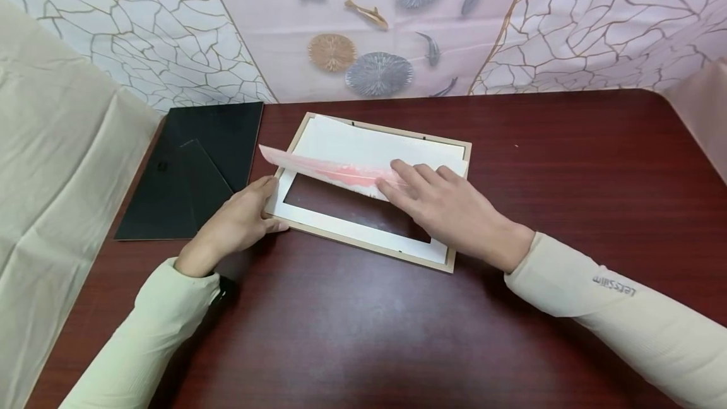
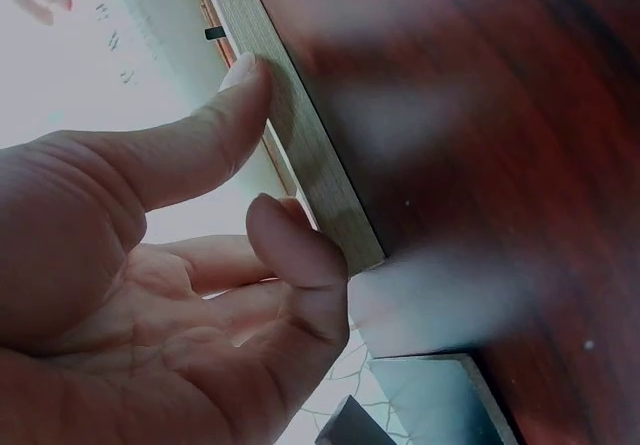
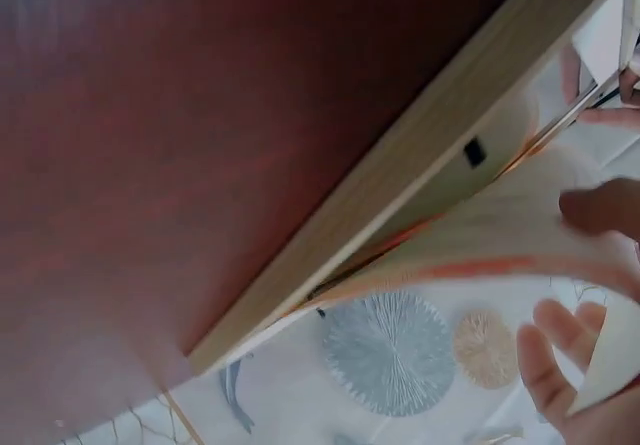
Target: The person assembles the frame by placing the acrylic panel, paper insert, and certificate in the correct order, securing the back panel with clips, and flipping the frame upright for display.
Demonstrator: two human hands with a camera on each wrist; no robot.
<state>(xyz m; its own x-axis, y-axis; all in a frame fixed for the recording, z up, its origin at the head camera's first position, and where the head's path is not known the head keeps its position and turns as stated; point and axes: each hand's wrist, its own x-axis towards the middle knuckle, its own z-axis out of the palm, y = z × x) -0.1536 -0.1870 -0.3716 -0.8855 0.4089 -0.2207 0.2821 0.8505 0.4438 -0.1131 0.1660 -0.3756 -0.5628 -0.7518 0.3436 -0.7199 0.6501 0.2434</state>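
Note:
A light wooden picture frame [image 1: 369, 246] lies on the table with its inner side up and a white mat [image 1: 341, 219] set in it. My left hand [image 1: 241, 214] grips the frame's near left corner, its thumb on the wooden edge [image 2: 285, 115] in the left wrist view. Over the frame, a paper sheet with a pink print [image 1: 341, 172] is partly lifted, its near edge raised and curving. My right hand [image 1: 449, 210] pinches this sheet near its right end. In the right wrist view, the thumb and fingers lie on opposite sides of the sheet [image 3: 500, 235].
To the left, a black backing board [image 1: 221, 134] with a stand leg [image 1: 201, 182] lies flat on the dark red table [image 1: 352, 333]. Small black tabs [image 3: 474, 152] line the frame's inner edge. A patterned cloth [image 1: 363, 17] hangs behind the table.

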